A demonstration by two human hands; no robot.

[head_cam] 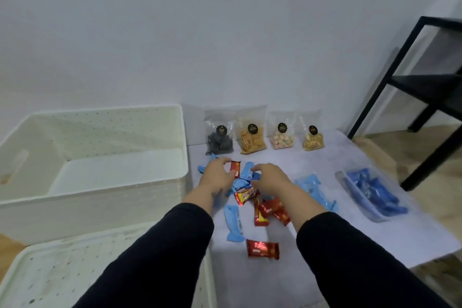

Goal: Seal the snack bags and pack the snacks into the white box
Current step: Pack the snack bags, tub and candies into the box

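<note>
A pile of small blue wrapped snacks [244, 177] and red wrapped snacks [271, 209] lies on the pale mat. My left hand [217, 175] and my right hand [271, 177] rest on the far end of the pile, fingers curled around several packets. One red packet [235, 167] sits between the two hands. The empty white box [120, 180] stands just left of the pile. Against the wall, several clear snack bags with black stickers stand upright: a dark one [220, 140], an orange one [252, 138], a pink one [282, 135] and a yellow one [313, 138].
A second white perforated box or lid [62, 272] lies at the near left. A clear bag holding dark blue packets [372, 192] lies at the right of the mat, a light blue bag [311, 186] beside it. A black metal shelf frame [425, 87] stands at the far right.
</note>
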